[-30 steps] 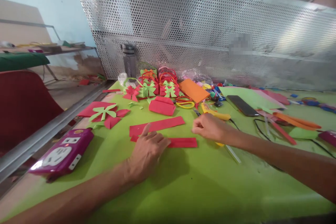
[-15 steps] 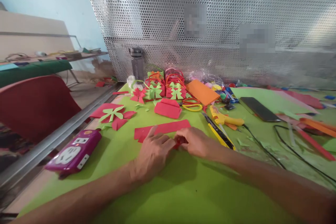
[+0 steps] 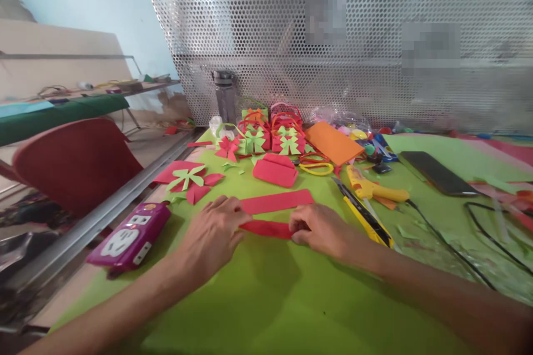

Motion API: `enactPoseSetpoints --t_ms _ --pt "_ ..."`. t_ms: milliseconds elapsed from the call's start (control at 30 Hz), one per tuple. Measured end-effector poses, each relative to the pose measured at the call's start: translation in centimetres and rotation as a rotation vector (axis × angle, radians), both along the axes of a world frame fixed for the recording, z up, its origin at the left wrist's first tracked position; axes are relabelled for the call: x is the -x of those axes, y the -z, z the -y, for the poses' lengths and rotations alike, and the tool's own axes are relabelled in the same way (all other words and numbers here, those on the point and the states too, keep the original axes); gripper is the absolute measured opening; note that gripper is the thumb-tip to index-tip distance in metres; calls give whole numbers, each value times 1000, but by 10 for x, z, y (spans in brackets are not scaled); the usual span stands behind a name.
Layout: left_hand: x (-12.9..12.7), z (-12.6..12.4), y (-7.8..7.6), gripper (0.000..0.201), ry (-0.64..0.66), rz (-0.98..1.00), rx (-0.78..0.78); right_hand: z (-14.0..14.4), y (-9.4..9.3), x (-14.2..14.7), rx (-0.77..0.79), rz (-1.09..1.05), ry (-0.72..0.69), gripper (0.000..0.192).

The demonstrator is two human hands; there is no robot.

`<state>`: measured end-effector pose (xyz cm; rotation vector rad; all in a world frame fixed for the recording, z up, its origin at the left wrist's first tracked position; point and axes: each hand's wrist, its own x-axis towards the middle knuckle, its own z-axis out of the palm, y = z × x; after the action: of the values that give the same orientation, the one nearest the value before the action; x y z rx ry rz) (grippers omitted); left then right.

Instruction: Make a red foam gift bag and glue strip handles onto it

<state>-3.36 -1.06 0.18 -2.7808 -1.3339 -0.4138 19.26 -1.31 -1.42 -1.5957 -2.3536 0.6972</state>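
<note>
A narrow red strip [image 3: 268,228], paper or foam by its look, is stretched between my two hands just above the green sheet [image 3: 266,299]. My left hand [image 3: 219,227] is closed on its left end, and my right hand [image 3: 318,230] pinches the right end. Right behind it lies a wider flat red strip [image 3: 278,202], its left end partly hidden by my left hand. Farther back sits a folded red piece [image 3: 275,171]. To the right of my right hand rest a yellow-and-black box cutter [image 3: 364,213] and a yellow glue gun [image 3: 375,187].
A purple power strip [image 3: 131,238] stands at the left, near red and green cut-outs [image 3: 187,178]. Small decorated bags [image 3: 287,141], a bottle [image 3: 225,97], yellow-handled scissors [image 3: 316,168] and an orange sheet [image 3: 334,143] lie toward the metal mesh. A phone [image 3: 439,172] and a cable [image 3: 449,258] are right.
My hands have moved apart, my left one leftward, and the narrow red strip now shows stretched between them. Before, it was bunched up at my fingertips. The view has shifted slightly.
</note>
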Motion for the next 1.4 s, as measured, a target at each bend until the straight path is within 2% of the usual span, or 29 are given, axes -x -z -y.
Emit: enactPoseSetpoints --t_ms 133,233,367,433,600,700,767,867,967,1133,1400 --pt "21 1 0 15 -86 54 51 1 2 -1 -7 -40 5 6" --pt "26 2 5 15 -121 195 151 0 4 -2 12 -60 11 6" --pt "22 2 12 19 -84 386 380 -3 4 -2 60 -68 42 7" --pt "20 0 13 19 -67 423 441 -4 2 -1 92 -64 58 9" --pt "23 -8 20 17 -73 386 385 -3 -7 4 147 -35 92 10" --pt "28 -14 27 22 -12 379 395 -2 -8 4 130 -28 72 12" --pt "31 -17 31 23 32 407 418 -2 -7 4 124 -22 64 13" --pt "31 -18 32 16 47 499 443 -2 -6 3 124 -16 65 13" --pt "28 -17 29 14 19 538 480 -2 -6 3 132 -3 67 12" --pt "24 -13 24 19 -32 494 506 -1 -8 5 133 25 77 14" --pt "22 -11 24 24 -217 354 490 0 -4 8 54 110 70 19"
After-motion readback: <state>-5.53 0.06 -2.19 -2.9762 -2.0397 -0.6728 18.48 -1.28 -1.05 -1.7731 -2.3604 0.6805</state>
